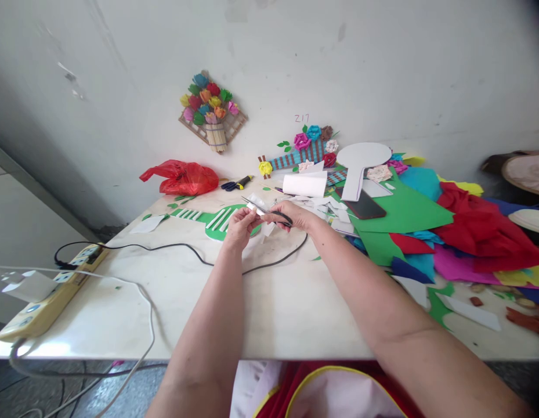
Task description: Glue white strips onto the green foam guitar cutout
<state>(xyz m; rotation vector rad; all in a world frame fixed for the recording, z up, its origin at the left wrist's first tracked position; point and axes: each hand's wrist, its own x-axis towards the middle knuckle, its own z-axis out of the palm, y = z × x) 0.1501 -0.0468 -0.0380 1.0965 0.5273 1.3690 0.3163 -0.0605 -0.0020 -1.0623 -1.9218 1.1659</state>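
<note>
Currently, the left hand [242, 227] pinches a white piece [251, 206] over the cutout [203, 217]; right of it, the right hand [294, 215] grips scissors [283, 218].

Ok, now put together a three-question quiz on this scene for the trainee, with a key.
1. Which hand holds the scissors?
2. True or false: the red plastic bag lies to the right of the white roll in the picture.
3. The slanted white strips lie on: a) the power strip; b) the green cut-out; c) the dark phone.

Key:
1. The right hand; the left hand pinches a small white piece.
2. False: it lies to the left.
3. b.
</note>
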